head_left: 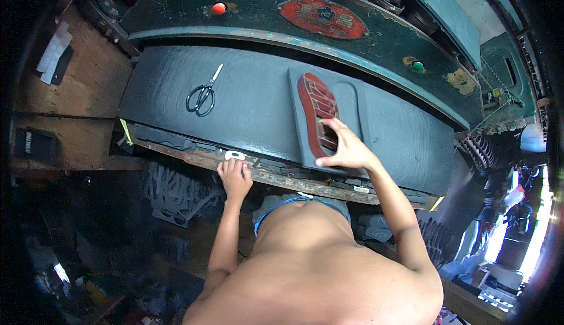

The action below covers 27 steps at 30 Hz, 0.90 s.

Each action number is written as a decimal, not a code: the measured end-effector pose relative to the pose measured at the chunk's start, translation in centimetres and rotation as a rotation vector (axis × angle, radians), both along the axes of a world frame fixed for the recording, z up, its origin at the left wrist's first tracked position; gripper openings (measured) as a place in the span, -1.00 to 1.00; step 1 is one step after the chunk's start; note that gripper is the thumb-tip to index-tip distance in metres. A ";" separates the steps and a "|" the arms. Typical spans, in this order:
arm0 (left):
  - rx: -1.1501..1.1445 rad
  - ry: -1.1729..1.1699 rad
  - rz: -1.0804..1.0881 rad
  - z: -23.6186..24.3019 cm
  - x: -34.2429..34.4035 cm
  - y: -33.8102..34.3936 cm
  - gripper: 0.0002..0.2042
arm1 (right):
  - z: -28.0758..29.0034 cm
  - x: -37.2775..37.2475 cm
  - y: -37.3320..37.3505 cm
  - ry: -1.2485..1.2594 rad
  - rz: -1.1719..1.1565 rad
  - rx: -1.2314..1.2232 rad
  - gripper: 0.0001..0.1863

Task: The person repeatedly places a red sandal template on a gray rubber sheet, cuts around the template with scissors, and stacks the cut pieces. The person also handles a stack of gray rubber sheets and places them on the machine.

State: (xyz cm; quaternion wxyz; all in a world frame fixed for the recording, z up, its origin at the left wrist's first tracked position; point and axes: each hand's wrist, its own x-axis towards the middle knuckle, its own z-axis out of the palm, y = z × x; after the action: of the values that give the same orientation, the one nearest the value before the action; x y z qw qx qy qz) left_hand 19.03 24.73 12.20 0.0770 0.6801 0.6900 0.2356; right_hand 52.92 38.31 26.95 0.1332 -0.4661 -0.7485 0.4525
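The left hand [236, 175] is resting with bent fingers at the wooden ledge [279, 179], just beside a small white oval device [235, 155]; whether it is gripping anything, one cannot tell. Dark scraps are lying along the ledge. Farther in, the right hand [345, 147] is spreading thumb and fingers around the near end of a red sole-shaped cutting die [311, 110], holding it. The die is sitting over the left part of a grey sheet [346, 99], whose right part is showing a sole-shaped outline. The sheet is lying on the dark grey worktop [252, 96]. Well to the left, black-handled scissors [205, 93] are pointing away. Beyond, a dark green machine beam [252, 8] is spanning the worktop, carrying an orange-red button [219, 8], a red oval plate [323, 18] and a green button [418, 65].
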 end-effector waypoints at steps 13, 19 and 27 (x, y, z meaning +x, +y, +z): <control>0.149 -0.012 0.011 -1.6 -0.2 0.0 -0.89 | -0.8 8.8 -11.9 1.483 -0.912 -0.493 0.34; 0.230 -0.044 0.010 -1.7 0.0 0.1 -0.86 | -2.7 8.6 -12.9 1.626 -1.037 -0.421 0.33; 0.215 -0.004 -0.009 -2.2 -0.4 0.0 -0.86 | -3.6 8.5 -13.1 1.615 -1.136 -0.309 0.33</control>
State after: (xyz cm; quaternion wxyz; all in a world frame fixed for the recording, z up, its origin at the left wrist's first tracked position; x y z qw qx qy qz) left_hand 18.65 24.78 9.98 0.0060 0.6870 0.6576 0.3091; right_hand 61.46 25.24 23.31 0.7366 -0.3196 -0.0327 0.5951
